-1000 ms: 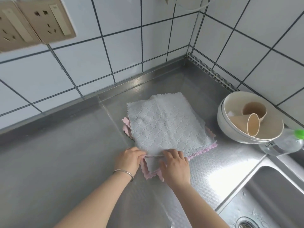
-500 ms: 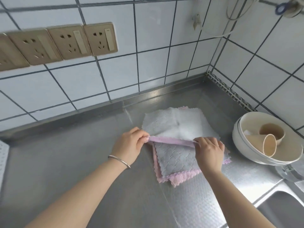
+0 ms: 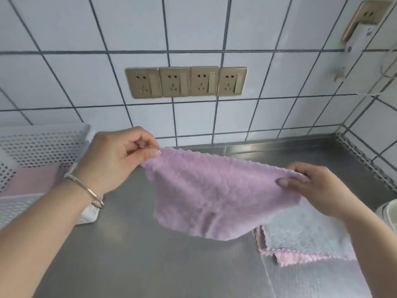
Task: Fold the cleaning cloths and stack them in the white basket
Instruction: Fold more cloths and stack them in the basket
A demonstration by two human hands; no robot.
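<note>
Left hand (image 3: 116,155) pinches one top corner of purple cloth (image 3: 214,194), right hand (image 3: 318,188) pinches the other; cloth hangs spread in the air above steel counter (image 3: 137,254). Grey cloth (image 3: 305,235) lies on pink cloth (image 3: 300,258) at right. White basket (image 3: 43,145) at left, pink cloth inside

I see a steel counter (image 3: 137,261) under both hands and a white tiled wall (image 3: 193,29) beyond them. Four gold sockets (image 3: 186,81) sit above the hands. A bowl rim (image 3: 389,214) shows right of the right hand.
</note>
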